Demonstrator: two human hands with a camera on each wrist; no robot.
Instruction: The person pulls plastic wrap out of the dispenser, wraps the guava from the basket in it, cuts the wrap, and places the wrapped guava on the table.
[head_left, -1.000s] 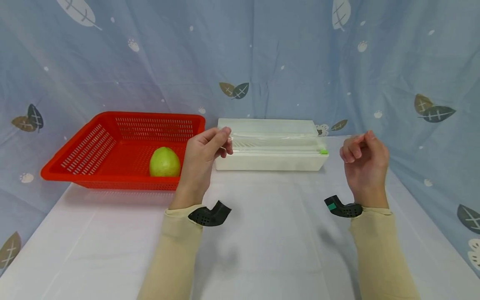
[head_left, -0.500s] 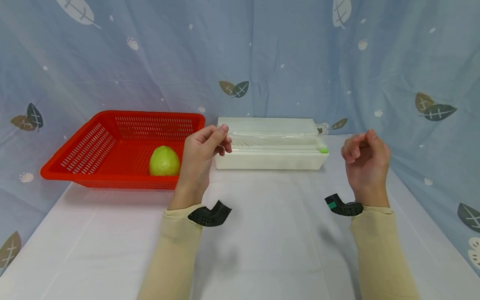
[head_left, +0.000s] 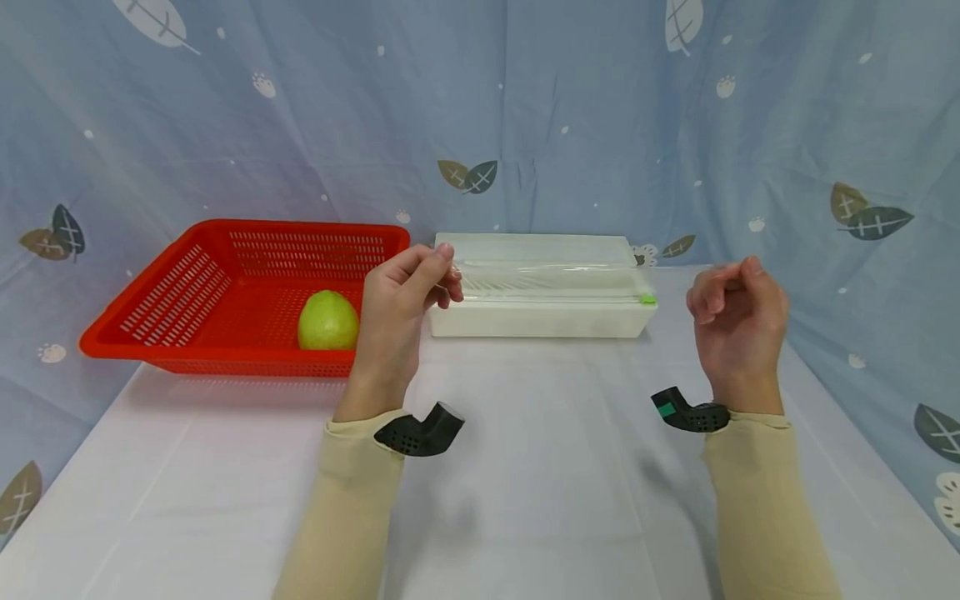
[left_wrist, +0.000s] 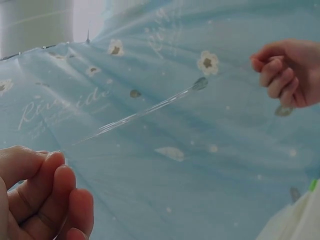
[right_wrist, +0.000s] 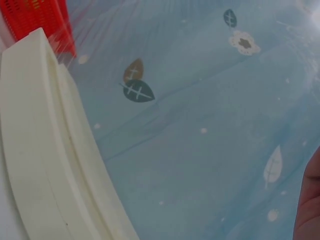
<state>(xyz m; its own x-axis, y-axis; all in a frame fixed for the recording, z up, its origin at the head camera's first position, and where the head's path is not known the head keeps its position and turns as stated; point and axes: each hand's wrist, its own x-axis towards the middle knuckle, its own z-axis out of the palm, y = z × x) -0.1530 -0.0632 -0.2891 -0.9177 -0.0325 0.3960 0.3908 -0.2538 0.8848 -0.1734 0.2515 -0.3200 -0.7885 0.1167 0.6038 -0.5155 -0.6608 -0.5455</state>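
A sheet of clear cling film (left_wrist: pixel 145 111) spans the gap between both hands; its glossy fold catches the light in the left wrist view. My left hand (head_left: pixel 397 321) pinches one end between thumb and index finger, in front of the red basket's right end. At the other end, my right hand (head_left: pixel 738 333) has thumb and forefinger together on the film. Both hands are raised above the table. Behind the film stands a white cling film dispenser (head_left: pixel 543 320), lid up, with a green slide cutter (head_left: pixel 648 299) at its right end.
On the left, a red plastic basket (head_left: pixel 225 367) holds a green, guava-like fruit (head_left: pixel 328 320). My left hand and wrist overlap the basket's right corner. A white cloth (head_left: pixel 540 467) covers the table, and a blue patterned curtain (head_left: pixel 570 108) hangs behind.
My left hand has shifted slightly left and my right hand slightly right, so they stand a little farther apart. The basket, fruit and dispenser stay in place.
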